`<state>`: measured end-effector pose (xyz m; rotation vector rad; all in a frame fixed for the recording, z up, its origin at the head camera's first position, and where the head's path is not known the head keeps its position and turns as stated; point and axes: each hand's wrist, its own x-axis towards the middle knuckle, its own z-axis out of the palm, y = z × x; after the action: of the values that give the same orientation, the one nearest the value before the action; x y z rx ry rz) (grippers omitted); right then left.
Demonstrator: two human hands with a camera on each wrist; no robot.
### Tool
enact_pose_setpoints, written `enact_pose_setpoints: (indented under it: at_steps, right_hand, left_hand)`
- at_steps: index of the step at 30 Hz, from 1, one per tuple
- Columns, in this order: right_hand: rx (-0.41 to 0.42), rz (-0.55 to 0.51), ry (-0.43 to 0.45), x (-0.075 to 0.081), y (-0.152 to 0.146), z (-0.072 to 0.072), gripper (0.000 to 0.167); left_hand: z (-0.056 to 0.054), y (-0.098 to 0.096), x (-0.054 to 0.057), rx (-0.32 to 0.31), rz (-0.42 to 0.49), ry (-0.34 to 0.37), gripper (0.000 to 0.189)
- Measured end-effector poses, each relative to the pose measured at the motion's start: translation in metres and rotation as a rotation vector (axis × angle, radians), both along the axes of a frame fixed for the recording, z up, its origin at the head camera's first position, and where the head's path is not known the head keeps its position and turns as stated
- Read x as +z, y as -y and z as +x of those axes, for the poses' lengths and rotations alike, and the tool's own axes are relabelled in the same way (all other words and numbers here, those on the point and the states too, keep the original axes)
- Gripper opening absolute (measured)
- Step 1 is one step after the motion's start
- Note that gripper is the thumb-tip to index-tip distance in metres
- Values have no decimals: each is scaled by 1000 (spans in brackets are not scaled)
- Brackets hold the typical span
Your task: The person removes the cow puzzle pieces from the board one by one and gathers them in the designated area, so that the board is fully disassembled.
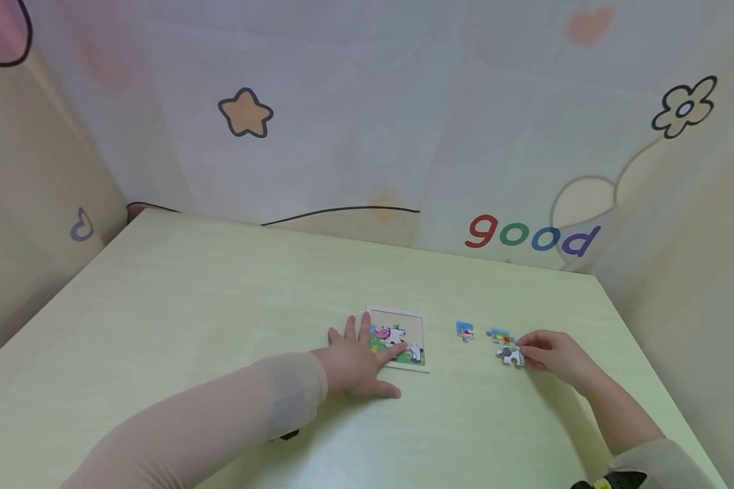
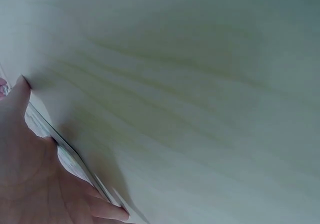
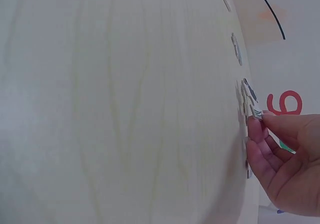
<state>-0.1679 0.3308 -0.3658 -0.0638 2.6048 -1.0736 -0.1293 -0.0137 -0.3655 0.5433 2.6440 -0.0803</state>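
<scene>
My left hand (image 1: 356,365), fingers spread, rests on the left and lower part of a small framed jigsaw board (image 1: 411,322). Cow pieces sit in the board's lower part, and its upper part shows bare beige backing. Off to the right, my right hand (image 1: 553,354) pinches a grey-and-white puzzle piece (image 1: 510,355) between thumb and fingertips. In the right wrist view that puzzle piece (image 3: 253,100) is tilted up at the fingertips. A green, blue and red puzzle piece (image 1: 499,335) lies just behind it, partly overlapped in the head view.
Between the board and the right hand lies a blue puzzle piece (image 1: 464,330). The pale wooden table (image 1: 208,292) spreads to the left and front. A printed curtain (image 1: 355,122) hangs along the table's back and side edges.
</scene>
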Motion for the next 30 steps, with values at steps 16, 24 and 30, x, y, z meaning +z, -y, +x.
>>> enact_pose_setpoints:
  at_steps: [16,24,30]
  right_hand:
    - [-48,15,24,1,-25,5,29]
    - [-77,47,29,-2,-37,6,29]
    - [-94,70,41,-2,-44,6,26]
  left_hand:
    - [-4,2,-5,-7,13,-2,78]
    - [-2,4,-2,-5,25,18,78]
    - [2,8,-6,-23,48,18,76]
